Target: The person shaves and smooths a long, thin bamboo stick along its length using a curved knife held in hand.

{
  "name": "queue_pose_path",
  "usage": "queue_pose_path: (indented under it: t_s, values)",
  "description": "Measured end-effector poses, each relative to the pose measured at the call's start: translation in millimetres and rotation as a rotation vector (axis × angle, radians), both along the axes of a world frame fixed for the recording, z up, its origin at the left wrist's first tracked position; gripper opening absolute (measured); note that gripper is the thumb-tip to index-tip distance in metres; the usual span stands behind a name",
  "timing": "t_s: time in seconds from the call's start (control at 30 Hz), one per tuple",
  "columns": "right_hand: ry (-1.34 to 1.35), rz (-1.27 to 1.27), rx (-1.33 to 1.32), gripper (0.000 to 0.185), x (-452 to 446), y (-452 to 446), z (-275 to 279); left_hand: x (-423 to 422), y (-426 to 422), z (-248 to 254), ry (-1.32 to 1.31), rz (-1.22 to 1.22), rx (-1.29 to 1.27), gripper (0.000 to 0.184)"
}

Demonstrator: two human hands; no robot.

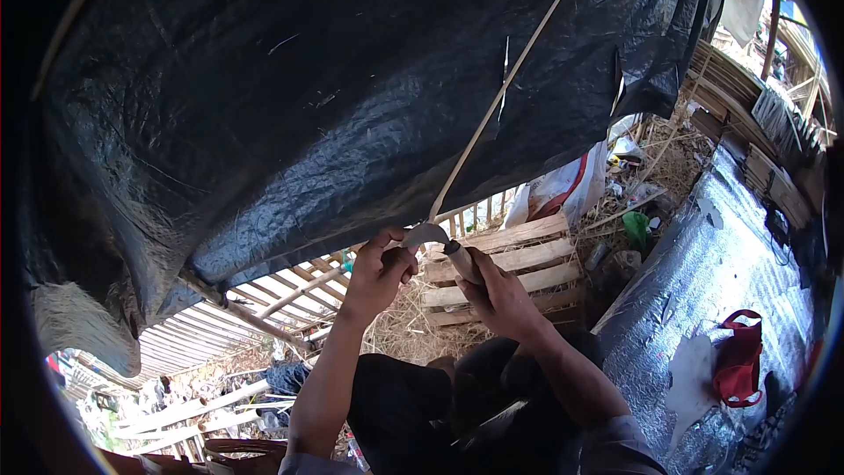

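My right hand [503, 297] is wrapped round the pale handle of a sickle [427, 235]. Its short curved blade points left, towards my left hand [380, 274]. That hand's fingers are closed at the lower end of a long thin bamboo strip [499, 98], right beside the blade. From there the strip slants up and to the right across the black plastic sheet [352, 105]. Where blade and strip meet, the fingers partly hide the contact.
A slatted wooden crate [501, 271] stands before my knees on straw. Bamboo slats [229, 334] lie below the sheet at left. At right, a silvery sheet [668, 273] carries a red strapped item [738, 359]. A white sack [571, 185] and litter lie beyond the crate.
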State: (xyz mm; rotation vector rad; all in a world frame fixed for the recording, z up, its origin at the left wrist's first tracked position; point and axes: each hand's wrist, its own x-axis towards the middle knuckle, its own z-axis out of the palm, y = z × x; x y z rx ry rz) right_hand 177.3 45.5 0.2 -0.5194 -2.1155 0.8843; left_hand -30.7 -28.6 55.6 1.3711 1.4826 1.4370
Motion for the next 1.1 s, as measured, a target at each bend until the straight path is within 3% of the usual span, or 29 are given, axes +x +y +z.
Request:
queue_pose_path:
  t_s: [0.2,0.37,0.5,0.6,0.7,0.77,1.0,1.1]
  values:
    - [-0.008,-0.063,0.06,0.052,10.5,-1.8,-5.7,3.7,3.5,-11.2,-0.068,0.08,-0.053,0.022]
    - [-0.01,-0.117,0.06,0.054,17.1,4.2,-6.8,17.6,4.1,-7.6,-0.032,0.032,-0.063,0.012]
    - [-0.013,-0.198,0.069,0.053,20.9,4.4,-4.4,15.3,12.8,-12.5,0.025,0.034,-0.026,0.011]
    - [-0.037,-0.229,0.083,0.052,25.2,7.3,-5.6,20.2,16.3,-16.2,0.231,0.083,-0.033,0.013]
    - [-0.013,-0.248,0.089,0.05,27.6,8.5,-6.2,22.3,17.4,-9.9,0.134,0.072,-0.026,0.016]
    - [-0.011,-0.258,0.089,0.049,28.8,8.7,-5.5,25.7,13.8,-1.5,-0.115,-0.013,-0.168,0.017]
    - [-0.088,-0.368,0.126,0.046,24.5,18.3,-8.0,31.3,22.9,-9.3,-0.022,0.108,-0.091,0.017]
    - [-0.047,-0.414,0.112,0.045,25.7,30.0,-7.1,28.3,23.9,-11.7,-0.118,0.066,-0.064,0.021]
